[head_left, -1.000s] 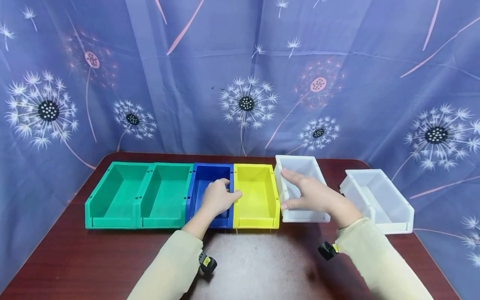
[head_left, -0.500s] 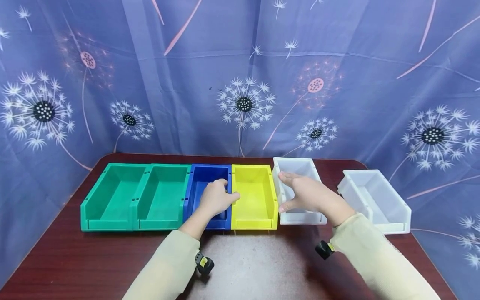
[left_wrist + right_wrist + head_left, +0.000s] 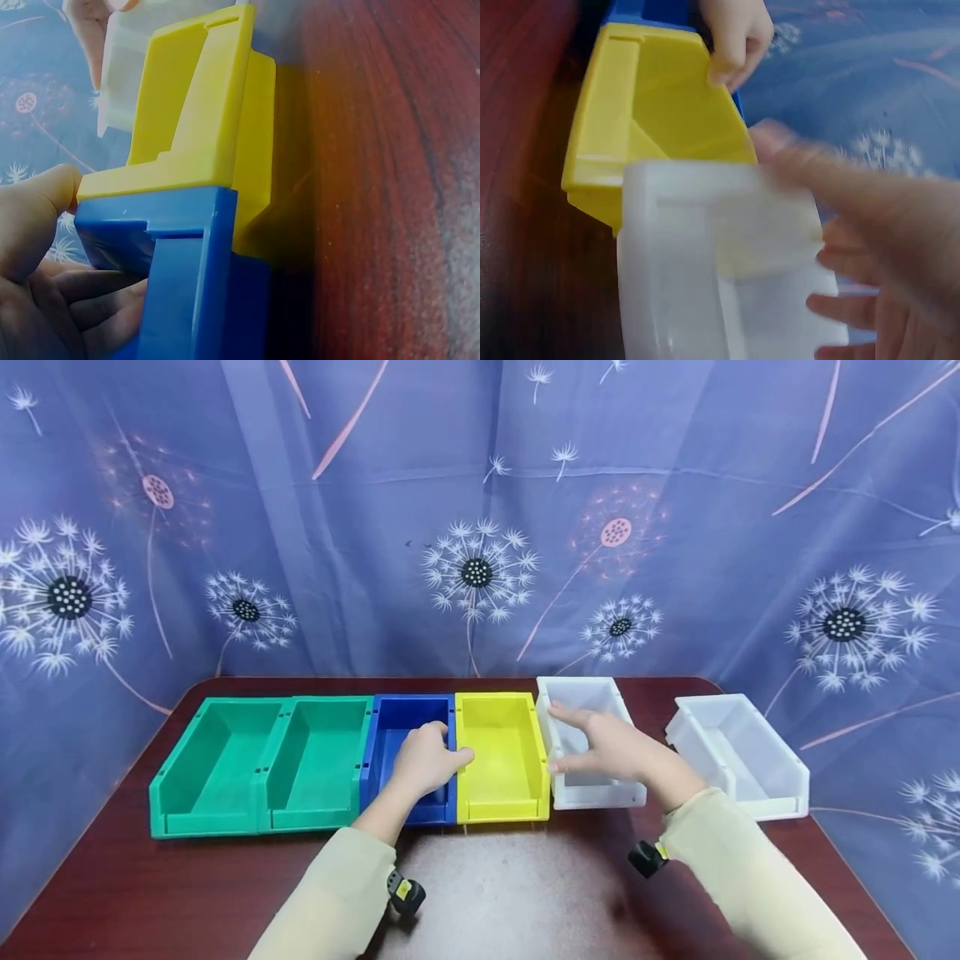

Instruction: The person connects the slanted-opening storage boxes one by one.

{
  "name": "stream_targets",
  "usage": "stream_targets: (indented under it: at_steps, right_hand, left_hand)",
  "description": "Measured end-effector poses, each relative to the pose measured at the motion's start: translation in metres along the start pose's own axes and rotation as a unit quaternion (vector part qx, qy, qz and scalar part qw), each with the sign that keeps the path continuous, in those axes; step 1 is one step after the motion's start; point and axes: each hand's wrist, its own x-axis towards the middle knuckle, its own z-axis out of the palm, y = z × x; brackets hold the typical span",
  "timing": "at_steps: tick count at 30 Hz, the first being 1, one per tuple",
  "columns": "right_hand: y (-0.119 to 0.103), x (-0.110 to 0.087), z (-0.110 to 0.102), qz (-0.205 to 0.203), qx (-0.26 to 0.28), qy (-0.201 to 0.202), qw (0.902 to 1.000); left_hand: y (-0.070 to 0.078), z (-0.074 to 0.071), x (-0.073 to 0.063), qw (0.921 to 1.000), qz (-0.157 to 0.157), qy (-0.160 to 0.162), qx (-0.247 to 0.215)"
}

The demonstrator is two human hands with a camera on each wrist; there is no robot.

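Observation:
My left hand (image 3: 423, 764) pinches the adjoining side walls of the blue bin (image 3: 187, 217) and the yellow bin (image 3: 502, 760). Its fingers reach into the blue bin, and the thumb lies on the yellow side. My right hand (image 3: 618, 747) is over a white bin (image 3: 600, 795), thumb and fingers spread apart. In the right wrist view, its thumb, blurred, is by the rim where white meets yellow; whether it touches cannot be told. The white bin stands close against the yellow bin's right side.
Two green bins (image 3: 217, 823) (image 3: 313, 818) continue the row to the left. Another white bin (image 3: 772, 810) stands apart at the right, slightly turned. All are on a dark red wooden table (image 3: 150, 893). A blue dandelion-print curtain (image 3: 360, 568) hangs behind.
The white bin under my right hand has come slightly closer to the yellow bin. The left hand keeps its hold. The head view has turned a little to the right.

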Motion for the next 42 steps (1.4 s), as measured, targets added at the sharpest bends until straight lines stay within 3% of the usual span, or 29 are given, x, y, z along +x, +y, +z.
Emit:
stream_targets:
  at_steps: [4, 12, 21, 30, 42]
  right_hand:
    - [0.007, 0.01, -0.003, -0.016, 0.005, 0.011, 0.9998]
    - [0.011, 0.035, -0.011, 0.029, -0.011, -0.048, 0.9983]
    - [0.016, 0.037, -0.015, 0.038, 0.011, -0.087, 0.9954]
    - [0.021, 0.041, -0.031, 0.052, 0.037, -0.098, 0.9932]
    - [0.005, 0.055, -0.041, 0.103, -0.027, -0.151, 0.9828]
  left_hand:
    - [0.001, 0.0, -0.002, 0.9999, -0.016, -0.003, -0.003]
    - [-0.006, 0.001, -0.004, 0.9997, -0.024, -0.002, 0.003]
    - [-0.005, 0.002, -0.005, 0.9995, -0.029, -0.005, 0.01]
    - [0.001, 0.0, -0.001, 0.9999, -0.007, -0.002, -0.01]
    - [0.0, 0.0, 0.0, 0.9995, 0.015, -0.003, -0.027]
